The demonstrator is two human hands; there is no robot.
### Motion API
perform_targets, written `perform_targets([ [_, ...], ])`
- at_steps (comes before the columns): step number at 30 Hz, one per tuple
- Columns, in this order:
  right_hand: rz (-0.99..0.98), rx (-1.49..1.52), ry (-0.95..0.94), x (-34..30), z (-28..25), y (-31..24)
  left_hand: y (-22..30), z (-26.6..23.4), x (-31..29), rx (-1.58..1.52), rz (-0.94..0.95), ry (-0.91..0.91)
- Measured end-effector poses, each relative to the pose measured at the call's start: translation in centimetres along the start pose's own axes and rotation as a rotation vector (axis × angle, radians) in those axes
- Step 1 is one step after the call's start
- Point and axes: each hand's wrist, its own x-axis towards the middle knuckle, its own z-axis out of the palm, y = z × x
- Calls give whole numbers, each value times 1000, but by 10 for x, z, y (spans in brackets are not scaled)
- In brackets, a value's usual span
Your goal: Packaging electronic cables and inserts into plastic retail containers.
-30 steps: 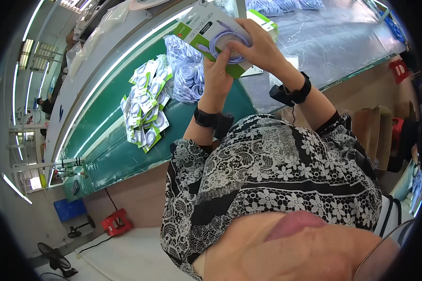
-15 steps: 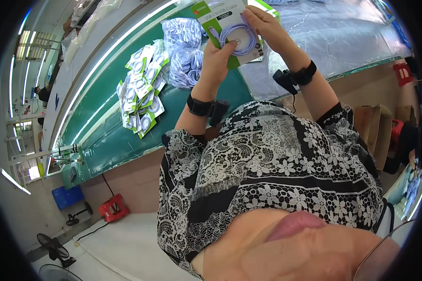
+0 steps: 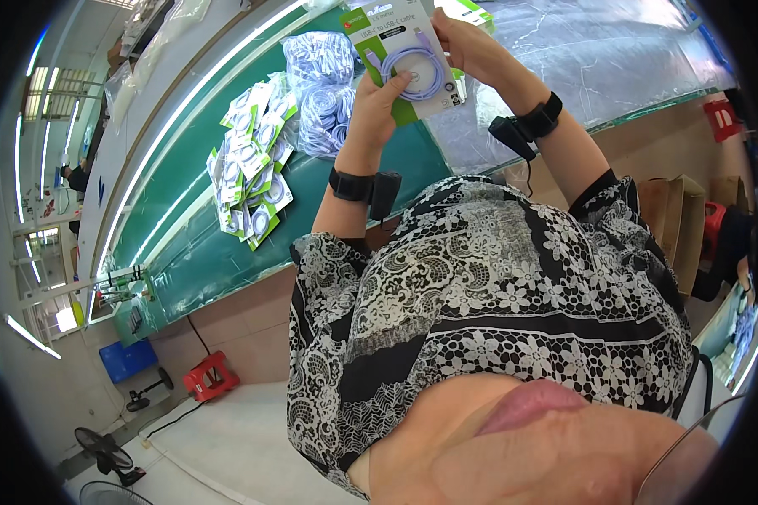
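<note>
My left hand (image 3: 376, 108) grips the lower left of a cable package (image 3: 406, 48), its thumb on the front. This is a green and white card with a coiled lilac USB cable (image 3: 435, 69) on it. My right hand (image 3: 473, 52) is closed at the package's upper right edge, thumb up along it; its other fingers are partly hidden. Left of my left hand, a pile of similar cable packages (image 3: 251, 156) lies on the green table (image 3: 312, 215). Behind that hand are clear bags of lilac cables (image 3: 320, 59).
A clear plastic sheet (image 3: 581, 63) covers the table's right part. More green and white packages (image 3: 467, 10) lie beyond my right hand. Red stools (image 3: 210, 376) and cardboard boxes (image 3: 678, 223) stand below table level. A fan (image 3: 103, 449) is at lower left, another person (image 3: 77, 175) at far left.
The package has shifted slightly left and tilted a little. My right thumb has moved off its front to the right edge. My left hand keeps its hold.
</note>
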Motion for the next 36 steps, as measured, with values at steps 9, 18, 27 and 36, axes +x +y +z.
perform_targets([
  [9,36,-163,-7,20,-31,46,-22,-17,12,119,55,29],
  [18,142,107,23,28,-27,91,-53,-51,-25,147,-202,256],
  [27,-599,-1002,126,13,18,103,-64,-88,-64,182,-134,466],
  [36,-780,-1203,-562,24,38,49,-63,-72,-86,470,-135,418],
])
